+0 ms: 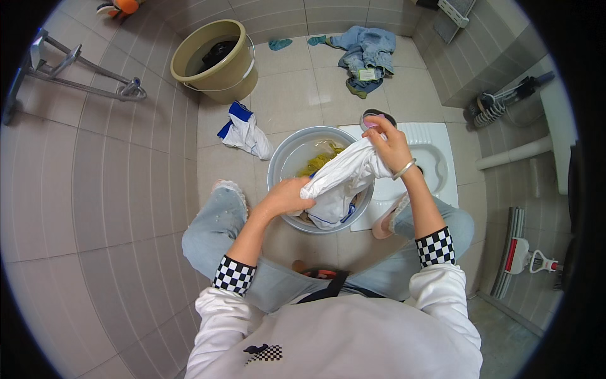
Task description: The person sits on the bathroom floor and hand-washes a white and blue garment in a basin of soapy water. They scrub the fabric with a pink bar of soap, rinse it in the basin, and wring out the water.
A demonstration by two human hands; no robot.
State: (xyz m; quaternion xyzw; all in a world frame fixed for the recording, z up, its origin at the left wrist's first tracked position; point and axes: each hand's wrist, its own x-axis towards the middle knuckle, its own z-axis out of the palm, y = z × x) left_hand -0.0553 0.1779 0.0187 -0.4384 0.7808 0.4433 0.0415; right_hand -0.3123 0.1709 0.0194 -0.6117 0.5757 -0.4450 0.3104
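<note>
Both my hands hold a wet-looking white garment with blue trim (338, 175), stretched over a round grey basin (273, 173). My left hand (289, 195) grips its lower left end, thumb below the cloth. Raised higher at the right, my right hand (389, 144) holds the other end between bent fingers; a bangle circles that wrist. The garment's lower part hangs into the basin. Beside it a yellow-green cloth (322, 160) lies in the basin's water. Behind my right hand stands a small dark dish (389, 117) with a pink piece, perhaps soap.
A squat toilet pan (440, 166) adjoins the basin. A beige bucket (222, 87) of water holds something dark. On the tiles lie a white and blue garment (247, 135), a denim garment (362, 45) and a small teal cloth (280, 44). A mop with a red and white head (518, 256) leans at right.
</note>
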